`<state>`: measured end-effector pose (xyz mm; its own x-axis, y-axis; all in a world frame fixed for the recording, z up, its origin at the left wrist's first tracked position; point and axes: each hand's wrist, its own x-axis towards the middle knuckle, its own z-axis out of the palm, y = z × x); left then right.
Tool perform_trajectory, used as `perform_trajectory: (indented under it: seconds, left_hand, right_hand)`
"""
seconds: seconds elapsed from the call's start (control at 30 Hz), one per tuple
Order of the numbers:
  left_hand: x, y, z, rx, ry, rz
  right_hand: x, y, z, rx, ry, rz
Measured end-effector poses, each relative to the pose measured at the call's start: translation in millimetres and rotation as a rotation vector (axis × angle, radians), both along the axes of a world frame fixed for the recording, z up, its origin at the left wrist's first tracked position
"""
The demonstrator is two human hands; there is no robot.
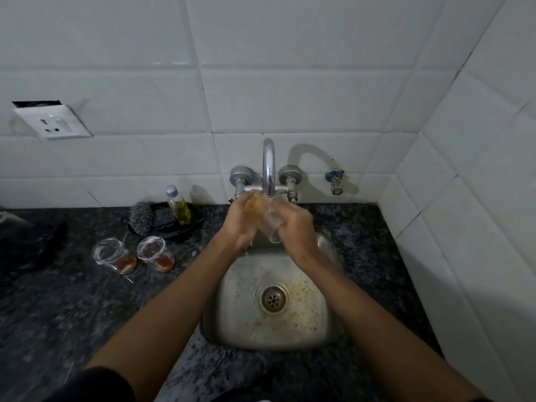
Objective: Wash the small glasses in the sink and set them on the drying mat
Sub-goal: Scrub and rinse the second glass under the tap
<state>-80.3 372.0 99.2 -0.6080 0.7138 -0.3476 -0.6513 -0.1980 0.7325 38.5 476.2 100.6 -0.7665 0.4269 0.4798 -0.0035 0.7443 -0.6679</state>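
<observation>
Small glass (272, 224) held tilted under the tap (269, 166), above the sink (327, 320).
Two unwashed glasses (136, 255) stand on the counter at left; left hand (242, 224) grips a sponge (254, 205) against the glass, right hand (295, 230) curls round it.

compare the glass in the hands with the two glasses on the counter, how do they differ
The held glass looks empty and clear; the two counter glasses each hold an amber-brown remnant. The held glass is tilted under the tap, gripped by the right hand beside the left hand with its sponge; the counter glasses stand upright, untouched. All three are small and transparent.
</observation>
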Motion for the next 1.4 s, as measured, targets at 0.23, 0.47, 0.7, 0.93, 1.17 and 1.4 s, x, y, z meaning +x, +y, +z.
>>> perform_trajectory:
  seconds: [0.23, 0.47, 0.7, 0.93, 1.17, 1.4]
  left_hand:
    - [-2, 2, -2, -0.019, -0.033, 0.076]
    - [-2, 0, -8, -0.114, 0.027, -0.034]
    - [3, 2, -5, -0.045, -0.046, -0.044]
    - [4, -4, -14, 0.013, -0.082, 0.057]
    - [-1, -1, -10, -0.023, 0.0, 0.062]
    - [2, -2, -9, -0.182, 0.025, -0.018]
  right_hand:
    - [-2, -3, 1, -0.049, 0.038, -0.072]
    - [-1, -8, 2, 0.121, 0.072, 0.009]
    - [0, -10, 5, 0.283, 0.039, 0.094]
    - [-6, -5, -3, 0.078, -0.103, -0.085]
    - [-3, -1, -2, 0.016, -0.079, -0.049]
    - [2, -1, 2, 0.347, -0.032, 0.058]
